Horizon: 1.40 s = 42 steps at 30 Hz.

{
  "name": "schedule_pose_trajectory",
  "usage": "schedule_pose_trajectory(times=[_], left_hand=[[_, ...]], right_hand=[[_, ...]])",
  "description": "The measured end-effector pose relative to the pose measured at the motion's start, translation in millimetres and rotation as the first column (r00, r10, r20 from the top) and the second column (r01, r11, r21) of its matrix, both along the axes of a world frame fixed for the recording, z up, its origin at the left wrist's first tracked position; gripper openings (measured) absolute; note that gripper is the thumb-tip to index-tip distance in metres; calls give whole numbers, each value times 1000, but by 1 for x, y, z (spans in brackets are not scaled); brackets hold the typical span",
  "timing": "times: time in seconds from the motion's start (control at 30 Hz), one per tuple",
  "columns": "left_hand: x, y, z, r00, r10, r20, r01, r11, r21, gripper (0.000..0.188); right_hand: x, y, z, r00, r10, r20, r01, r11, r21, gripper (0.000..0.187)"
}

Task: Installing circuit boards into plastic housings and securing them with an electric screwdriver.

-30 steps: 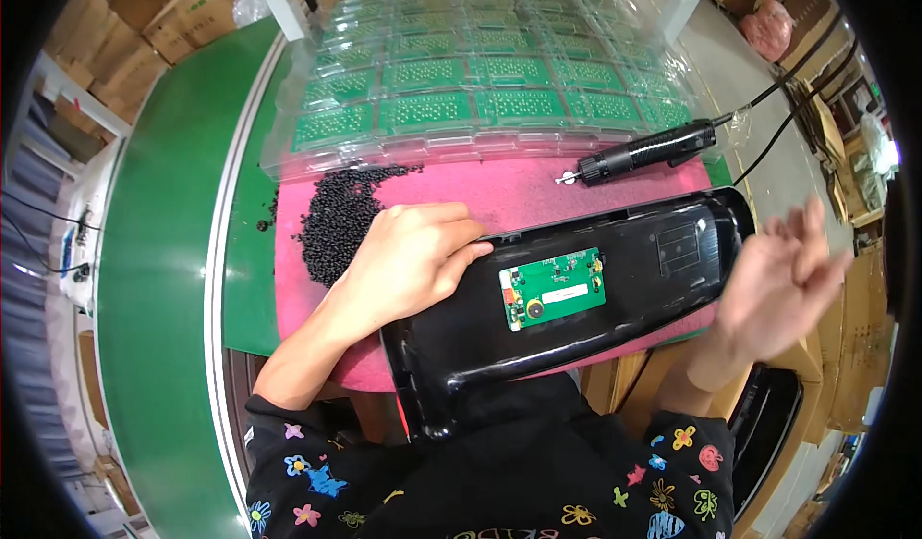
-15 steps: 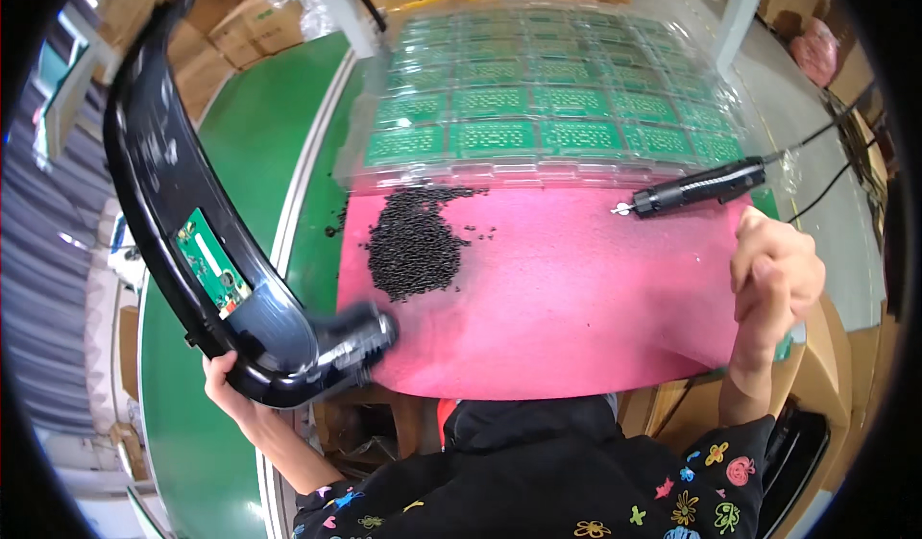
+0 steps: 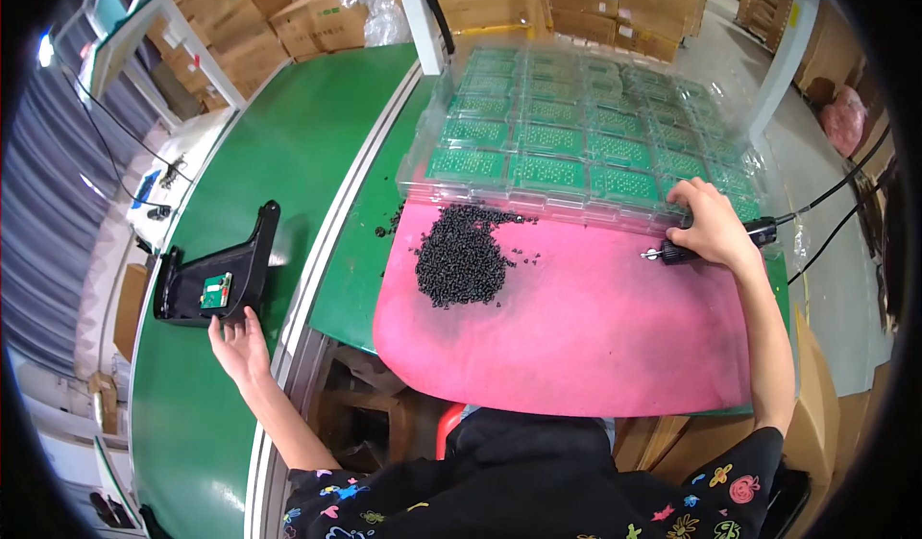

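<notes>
Head cam: L hand [image 3: 240, 349] open, fingers spread at near edge of blk housing [image 3: 182, 281] w/ grn PCB [image 3: 216, 291], on L part of grn desk [image 3: 288, 126]. R hand [image 3: 713, 224] half-curled over blk elec. driver [image 3: 678, 253], can't tell if gripped; pink mat [image 3: 576, 347] below.

The mat [image 3: 595, 347] is pink with greyish smudges. A solid black heap of small pieces [image 3: 459, 265] lies on it, and a black power tool [image 3: 680, 253] at its far right. Beyond the mat, green boards [image 3: 547, 169] carry rows of pale dots under clear plastic. Left of the mat, the plain green bench [image 3: 259, 145] bears a black casing [image 3: 260, 249] around a green-and-white board [image 3: 222, 299]. Before the mat, a black garment [image 3: 538, 462] shows multicoloured flowers.
</notes>
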<state>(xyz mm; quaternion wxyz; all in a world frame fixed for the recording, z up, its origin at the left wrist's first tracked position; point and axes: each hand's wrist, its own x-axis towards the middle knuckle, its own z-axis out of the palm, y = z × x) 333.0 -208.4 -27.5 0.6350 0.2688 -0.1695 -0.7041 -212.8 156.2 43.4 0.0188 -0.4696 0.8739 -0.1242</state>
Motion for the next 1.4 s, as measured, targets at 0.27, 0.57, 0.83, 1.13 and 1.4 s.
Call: schedule_pose_trajectory(times=[0.27, 0.57, 0.83, 1.13, 1.4], left_hand=[[-26, 75, 36, 859, 338, 385, -80, 832, -550, 46], [-45, 91, 31, 665, 526, 530, -79, 755, -650, 19], [-69, 108, 34, 540, 644, 542, 101, 590, -801, 15], [-157, 159, 46, 714, 453, 534, 384, 385, -840, 14], [-246, 269, 39, 847, -150, 510, 512, -26, -859, 18]], right_hand=[[-4, -4, 15, 927, 109, -358, -103, 994, 35, 28], [-58, 5, 25, 622, 74, -779, -282, 950, -135, 20], [-38, 2, 126, 274, -268, -924, -346, 869, -354, 20], [29, 104, 219, 454, -502, -736, -648, 381, -660, 14], [59, 213, 255, 900, -220, -377, -421, -207, -883, 26]])
